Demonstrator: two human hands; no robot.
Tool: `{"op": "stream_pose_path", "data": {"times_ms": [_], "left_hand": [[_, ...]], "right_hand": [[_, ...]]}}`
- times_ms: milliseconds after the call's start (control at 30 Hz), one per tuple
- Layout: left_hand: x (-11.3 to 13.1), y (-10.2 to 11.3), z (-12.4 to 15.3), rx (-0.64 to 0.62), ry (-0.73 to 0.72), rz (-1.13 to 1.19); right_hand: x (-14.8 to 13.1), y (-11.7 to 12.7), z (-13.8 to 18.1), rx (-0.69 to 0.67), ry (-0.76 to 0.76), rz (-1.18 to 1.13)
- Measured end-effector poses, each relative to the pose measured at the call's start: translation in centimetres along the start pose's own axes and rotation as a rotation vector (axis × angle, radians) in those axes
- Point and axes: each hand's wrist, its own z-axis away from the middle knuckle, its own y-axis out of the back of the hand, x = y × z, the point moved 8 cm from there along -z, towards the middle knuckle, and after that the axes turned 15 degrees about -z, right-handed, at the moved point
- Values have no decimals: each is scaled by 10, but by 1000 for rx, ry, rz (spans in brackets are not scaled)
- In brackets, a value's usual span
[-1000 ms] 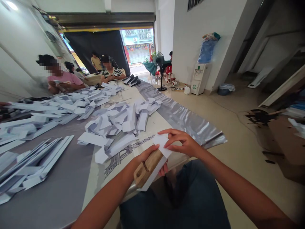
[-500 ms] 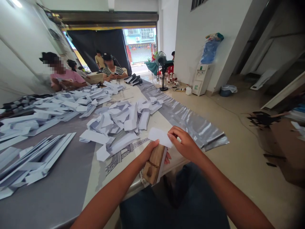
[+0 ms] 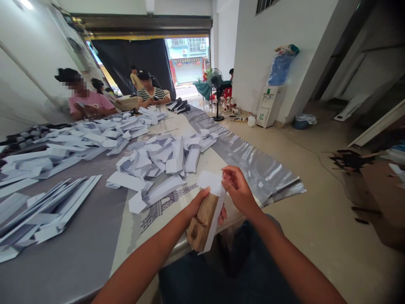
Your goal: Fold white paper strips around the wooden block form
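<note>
My left hand [image 3: 202, 202] is closed around a brown wooden block [image 3: 206, 215] with a groove and a hollow near its lower end. Its thumb presses a white paper strip [image 3: 211, 182] onto the block's upper end, and its fingertips show on the far side. The strip is folded over the top and runs down along the block's right side. At the strip's upper right corner, my right hand [image 3: 238, 189] pinches the paper edge between thumb and fingers. Just beyond lies a heap of folded white paper pieces [image 3: 158, 158] on the table.
Flat paper strips [image 3: 53, 211] lie on the grey table covering [image 3: 91, 253] at left. A larger paper pile [image 3: 95, 133] spreads farther back, near two seated people. The table's silver cover edge [image 3: 249, 160] runs along the right. A fan [image 3: 217, 93] and water dispenser [image 3: 270, 105] stand beyond.
The paper's upper right edge has been folded down closer against the block. My right hand has shifted slightly, and more of the strip shows along the block's right side.
</note>
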Motion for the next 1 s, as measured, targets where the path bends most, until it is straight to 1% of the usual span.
{"op": "stream_pose_path", "data": {"times_ms": [133, 200, 267, 367, 467, 567, 733, 800, 900, 967, 1000], "left_hand": [[-7, -6, 0, -106, 46, 56], [-10, -7, 0, -125, 61, 101], [-12, -7, 0, -116, 68, 129], [-14, -6, 0, -111, 94, 109], [-15, -5, 1, -105, 115, 85], [-13, -1, -1, -44, 110, 115], [-10, 14, -2, 90, 94, 237], [-10, 22, -1, 153, 103, 291], [-9, 30, -1, 247, 108, 330], [-11, 33, 0, 322, 118, 321], [-12, 35, 1, 375, 127, 315]], "right_hand": [[-1, -5, -5, -194, -45, -104], [-3, -4, -6, -250, -58, -136], [-4, -2, -8, -256, -55, -136], [-7, 1, -11, -219, -21, -127], [-7, -2, -12, -244, -3, -116], [-7, -3, -14, -258, 19, -77], [-7, -6, -15, -216, 85, 50], [-8, -12, -13, -221, 140, 152], [-4, -24, -5, -274, 231, 396], [3, -29, 0, -309, 241, 501], [7, -30, 3, -324, 228, 518]]}}
